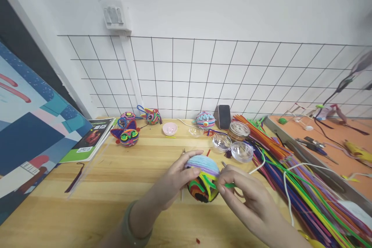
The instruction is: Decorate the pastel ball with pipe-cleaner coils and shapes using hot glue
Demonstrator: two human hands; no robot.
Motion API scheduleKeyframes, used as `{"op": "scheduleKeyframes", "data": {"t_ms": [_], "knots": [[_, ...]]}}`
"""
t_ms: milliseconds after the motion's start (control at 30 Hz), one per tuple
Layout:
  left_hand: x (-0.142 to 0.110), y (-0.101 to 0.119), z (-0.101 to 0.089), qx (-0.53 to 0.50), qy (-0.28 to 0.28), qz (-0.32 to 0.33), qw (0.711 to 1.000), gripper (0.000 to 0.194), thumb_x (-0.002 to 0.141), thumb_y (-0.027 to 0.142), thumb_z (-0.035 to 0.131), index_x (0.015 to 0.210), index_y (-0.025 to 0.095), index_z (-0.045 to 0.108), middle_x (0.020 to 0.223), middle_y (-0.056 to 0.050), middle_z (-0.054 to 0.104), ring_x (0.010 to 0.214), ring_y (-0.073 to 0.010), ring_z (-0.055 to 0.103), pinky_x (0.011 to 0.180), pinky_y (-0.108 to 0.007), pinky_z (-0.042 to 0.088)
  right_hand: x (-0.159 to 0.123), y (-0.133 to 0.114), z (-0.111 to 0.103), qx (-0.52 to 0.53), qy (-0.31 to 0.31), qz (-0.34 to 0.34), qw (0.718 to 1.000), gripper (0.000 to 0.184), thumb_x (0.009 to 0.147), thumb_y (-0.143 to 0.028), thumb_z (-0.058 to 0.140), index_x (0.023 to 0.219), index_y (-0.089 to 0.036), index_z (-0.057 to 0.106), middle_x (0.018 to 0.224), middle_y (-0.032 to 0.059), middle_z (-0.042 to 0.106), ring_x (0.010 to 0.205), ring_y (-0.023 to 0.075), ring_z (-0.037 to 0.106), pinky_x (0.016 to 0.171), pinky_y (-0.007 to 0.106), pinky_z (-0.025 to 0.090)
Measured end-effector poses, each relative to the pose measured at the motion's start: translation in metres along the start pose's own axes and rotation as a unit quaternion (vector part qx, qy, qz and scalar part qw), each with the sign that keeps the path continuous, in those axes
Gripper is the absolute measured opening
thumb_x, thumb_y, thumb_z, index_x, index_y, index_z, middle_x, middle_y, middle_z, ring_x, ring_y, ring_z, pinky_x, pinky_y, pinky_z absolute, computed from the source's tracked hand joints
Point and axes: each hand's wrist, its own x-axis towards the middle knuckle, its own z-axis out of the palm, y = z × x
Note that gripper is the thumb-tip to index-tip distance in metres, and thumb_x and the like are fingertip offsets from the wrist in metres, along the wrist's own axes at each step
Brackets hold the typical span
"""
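Observation:
My left hand (180, 176) is closed round the side of a ball wrapped in pipe cleaners (202, 166). Light blue and lilac strands cover its top; yellow, green, orange and black shapes show below. At the ball's right side, my right hand (247, 197) pinches a green pipe cleaner (229, 185) between thumb and fingertips. A metal tool tip (223, 164) sticks out above the right fingers; the rest of that tool is hidden. Behind my left hand a thin metal point (184, 150) shows, its kind unclear.
Pipe cleaner bundles (290, 178) lie at right beside an orange-bottomed tray (328, 143). Clear plastic bowls (242, 152), a ribbon spool (238, 130), a phone (224, 117) and a pink dish (170, 128) stand behind. Finished balls (129, 137) and a book (90, 139) are at left.

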Motion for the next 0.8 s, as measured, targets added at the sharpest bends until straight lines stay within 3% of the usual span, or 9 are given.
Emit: {"op": "scheduleKeyframes", "data": {"t_ms": [433,800], "knots": [[-0.0018,0.0046,0.0011,-0.002,-0.008,-0.024,1.0,0.058,0.073,0.035,0.071,0.126,0.021,0.05,0.112,-0.009,0.061,0.104,-0.0237,0.056,0.088,-0.034,0.04,0.0021,-0.0032,-0.0032,-0.019,-0.024,0.038,0.999,0.015,0.093,-0.019,0.044,0.082,-0.021,0.054,0.075,0.0006,0.059,0.069,0.0133,0.055,0.061,0.024,0.045],[-0.0012,0.003,-0.0004,-0.007,-0.024,-0.019,1.0,0.059,0.067,0.028,0.074,0.12,0.018,0.049,0.106,-0.007,0.059,0.097,-0.019,0.053,0.085,-0.031,0.039,0.0028,-0.0069,-0.004,-0.023,-0.041,0.051,0.998,0.015,0.091,-0.017,0.045,0.081,-0.023,0.054,0.075,-0.0017,0.06,0.068,0.012,0.055,0.061,0.023,0.045]]}}
